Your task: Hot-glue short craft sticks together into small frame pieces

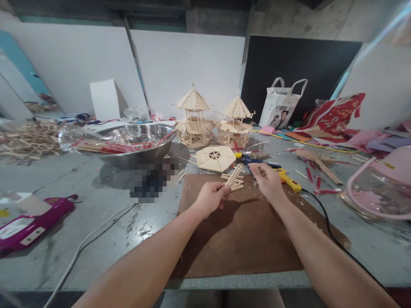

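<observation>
My left hand point(213, 196) is closed around a few short wooden sticks point(235, 174), which point up and away from me above the brown mat point(237, 239). To its right, my right hand point(266, 179) is raised with thumb and fingertips pinched together; whatever they hold, if anything, is too small to make out. Beyond and partly behind that hand lies a yellow and blue glue gun point(290, 182) with a black cord. More short sticks point(237, 187) rest on the mat's far edge, just past my left hand. A hexagonal stick panel point(215, 158) lies behind them.
Two stick-built pagodas point(194, 119) stand at the back. A metal bowl point(138, 149) with plastic-wrapped sticks is on the left, near a purple power strip point(38, 222) and grey cable. A pink-lidded clear container point(382, 188) and red scraps lie at the right.
</observation>
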A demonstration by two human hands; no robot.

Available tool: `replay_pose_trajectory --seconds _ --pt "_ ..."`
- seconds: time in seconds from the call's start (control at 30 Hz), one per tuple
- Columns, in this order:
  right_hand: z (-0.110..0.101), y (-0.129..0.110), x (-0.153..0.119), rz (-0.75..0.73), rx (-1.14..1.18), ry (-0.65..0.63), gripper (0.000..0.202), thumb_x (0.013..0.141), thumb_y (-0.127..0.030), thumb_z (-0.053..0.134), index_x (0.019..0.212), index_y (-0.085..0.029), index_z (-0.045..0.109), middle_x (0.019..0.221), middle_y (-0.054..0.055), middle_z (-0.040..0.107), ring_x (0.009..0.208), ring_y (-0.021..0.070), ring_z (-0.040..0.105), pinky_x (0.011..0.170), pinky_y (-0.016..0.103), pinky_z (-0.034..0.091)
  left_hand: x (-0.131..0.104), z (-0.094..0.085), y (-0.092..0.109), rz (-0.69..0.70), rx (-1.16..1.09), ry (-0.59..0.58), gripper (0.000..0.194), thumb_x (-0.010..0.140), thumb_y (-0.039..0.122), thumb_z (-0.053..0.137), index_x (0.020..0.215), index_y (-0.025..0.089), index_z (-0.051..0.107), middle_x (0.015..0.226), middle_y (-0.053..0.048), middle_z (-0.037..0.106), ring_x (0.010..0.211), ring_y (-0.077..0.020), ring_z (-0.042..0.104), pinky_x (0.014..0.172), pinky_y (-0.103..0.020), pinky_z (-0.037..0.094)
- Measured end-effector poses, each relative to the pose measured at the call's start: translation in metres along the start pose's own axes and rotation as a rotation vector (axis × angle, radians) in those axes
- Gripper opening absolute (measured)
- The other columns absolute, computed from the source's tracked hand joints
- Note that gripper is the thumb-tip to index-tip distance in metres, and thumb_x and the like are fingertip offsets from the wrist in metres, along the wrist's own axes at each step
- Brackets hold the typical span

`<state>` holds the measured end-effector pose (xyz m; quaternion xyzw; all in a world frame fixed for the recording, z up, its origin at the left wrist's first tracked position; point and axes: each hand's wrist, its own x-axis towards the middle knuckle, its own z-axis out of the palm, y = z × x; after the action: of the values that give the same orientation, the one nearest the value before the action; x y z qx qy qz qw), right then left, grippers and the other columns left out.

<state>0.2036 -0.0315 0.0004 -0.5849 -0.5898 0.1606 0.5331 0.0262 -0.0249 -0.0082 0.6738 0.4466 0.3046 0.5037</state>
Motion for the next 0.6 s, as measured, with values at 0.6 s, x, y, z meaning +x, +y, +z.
replay_pose_trajectory --seconds 0.6 --pt "-0.068 0.07 0.029 0.486 -1.025 -0.218 0.037 0.062 -0.031 0.05 0.096 -0.017 0.057 0.089 0.014 0.059 0.078 0.0249 0.056 0.057 0.03 0.04 0.01 -0.013 -0.003 -0.055 -0.303 0.179 0.021 0.068 0.032 0.047 0.068 0.011 0.052 0.057 0.001 0.055 0.028 -0.0018 0.037 0.029 -0.015 0.024"
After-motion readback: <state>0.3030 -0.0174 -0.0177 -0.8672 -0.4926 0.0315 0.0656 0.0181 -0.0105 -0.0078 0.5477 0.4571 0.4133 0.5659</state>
